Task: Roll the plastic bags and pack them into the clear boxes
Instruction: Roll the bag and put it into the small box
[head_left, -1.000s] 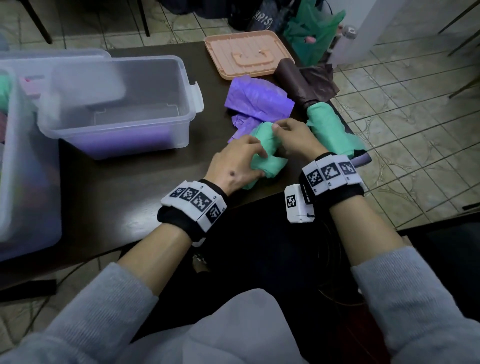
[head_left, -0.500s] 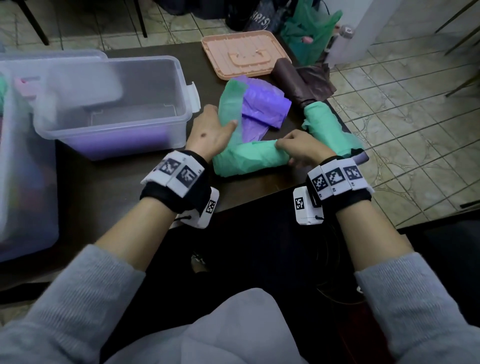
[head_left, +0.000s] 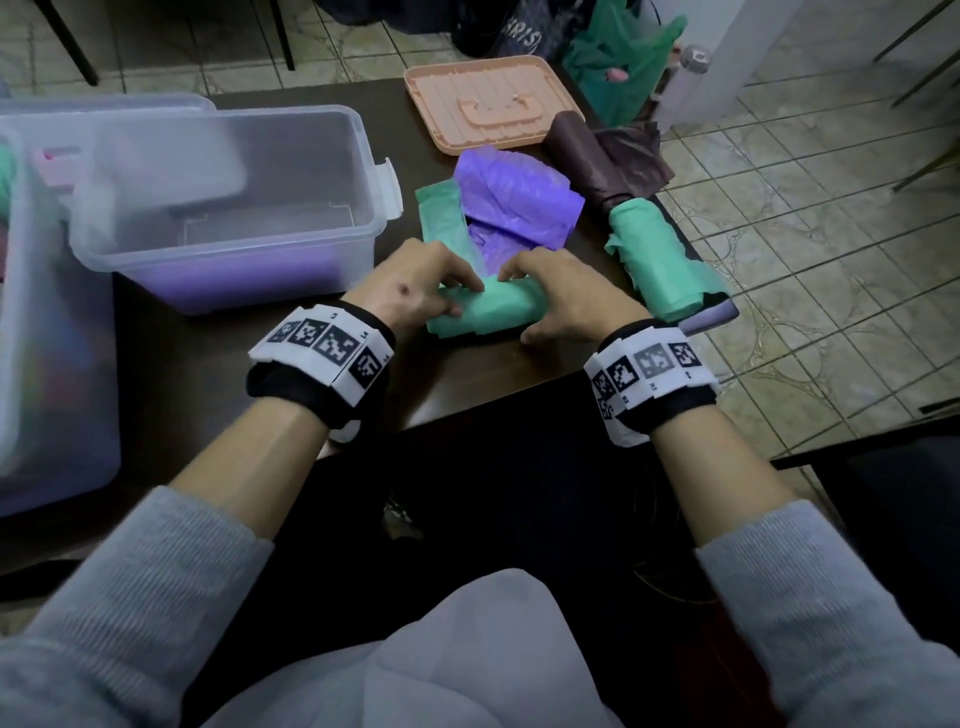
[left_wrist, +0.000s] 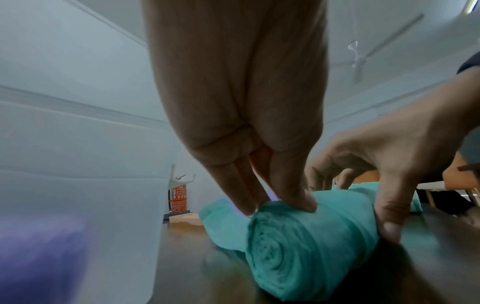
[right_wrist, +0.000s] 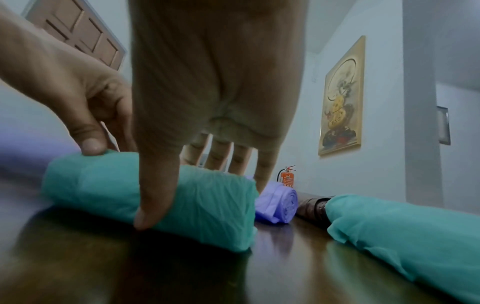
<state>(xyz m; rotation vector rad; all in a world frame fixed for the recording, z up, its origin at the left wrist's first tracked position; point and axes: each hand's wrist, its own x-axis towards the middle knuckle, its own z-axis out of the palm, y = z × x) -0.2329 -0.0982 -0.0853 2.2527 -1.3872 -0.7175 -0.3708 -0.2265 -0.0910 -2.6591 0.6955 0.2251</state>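
Head view showed the green bag roll (head_left: 488, 312) lying crosswise on the dark table (head_left: 208, 374) near its front edge, with an unrolled green strip running away from its left end toward the purple bag (head_left: 514, 208). The left hand (head_left: 415, 291) curled over the roll's left end, fingertips and thumb pressing into the plastic, and the left wrist view showed the spiral of layers at that end (left_wrist: 280, 253). The right hand (head_left: 561, 301) arched over the right end, fingers bent across the top and the thumb (right_wrist: 153, 197) down the near side to the table. To the right lay another green roll (head_left: 660, 265), with a brown roll (head_left: 587, 161) beyond it. Far left of the hands stood the clear box (head_left: 223, 208), open, and a pink lid (head_left: 488, 104) lay at the far edge.
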